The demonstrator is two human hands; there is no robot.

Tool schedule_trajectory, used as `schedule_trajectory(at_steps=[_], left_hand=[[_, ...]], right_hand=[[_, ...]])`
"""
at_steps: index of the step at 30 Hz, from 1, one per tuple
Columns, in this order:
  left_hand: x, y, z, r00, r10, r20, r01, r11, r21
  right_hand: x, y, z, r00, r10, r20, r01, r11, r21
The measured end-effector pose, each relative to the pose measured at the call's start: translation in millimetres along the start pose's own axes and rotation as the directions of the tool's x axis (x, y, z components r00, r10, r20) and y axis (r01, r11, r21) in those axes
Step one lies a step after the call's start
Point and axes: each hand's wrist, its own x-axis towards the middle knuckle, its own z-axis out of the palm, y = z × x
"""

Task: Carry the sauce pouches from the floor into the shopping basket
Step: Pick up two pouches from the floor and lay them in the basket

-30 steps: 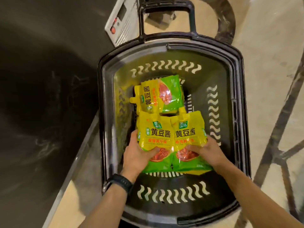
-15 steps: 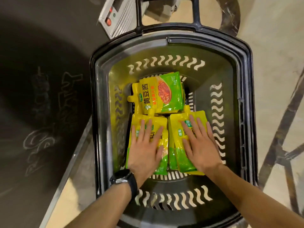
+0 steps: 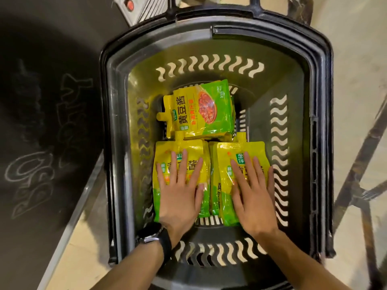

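**Left hand [image 3: 178, 197] and right hand [image 3: 254, 199] flat on two pouches, deep in the basket**

Presses down with both palms, fingers straight and spread — grips nothing, pinches nothing, curls round nothing. Covers the left pouch [image 3: 196, 148] with the left palm and the right pouch [image 3: 258, 148] with the right. Has them side by side at the bottom of the shopping basket [image 3: 322, 122], close enough that a touch between them seems likely.

Looks well along, as a judgement. Counts at least three pouches inside: two under the palms, plus a far pouch [image 3: 201, 109] just beyond the fingertips, apparently resting on others beneath it. Cannot tell whether the green sliver between the hands belongs to a further pouch on edge. Cannot tell either whether any wait on the floor [image 3: 356, 59] outside the view. Leaves, most likely, only to lift the palms off and go back for whatever remains.

Finds both near pouches lengthwise from wrist to fingertips, faces up, spouted tops away past the fingertips and green bottoms back toward the wrists. Finds the far pouch crosswise by contrast — long axis running from the left hand's side to the right hand's. Puts its spout [image 3: 161, 117] toward the left, green bottom toward the right, printed face up.
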Motion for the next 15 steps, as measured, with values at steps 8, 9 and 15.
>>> schedule_trajectory(at_steps=[8, 9, 15], left_hand=[[-15.3, 1.1, 28.1, 0.989, 0.138, -0.061, -0.136, 0.990, 0.033], [-16.4, -0.8, 30.9, 0.989, 0.134, -0.070, -0.132, 0.991, 0.028], [-12.9, 1.8, 17.9, 0.996, 0.086, -0.014, -0.086, 0.996, 0.005]], right_hand=[[-12.1, 5.3, 28.1, 0.999, 0.015, -0.032, -0.018, 0.996, -0.085], [-12.5, 5.3, 29.5, 0.999, 0.016, -0.035, -0.019, 0.996, -0.084], [-13.8, 4.0, 24.5, 0.999, 0.031, -0.017, -0.033, 0.996, -0.086]])
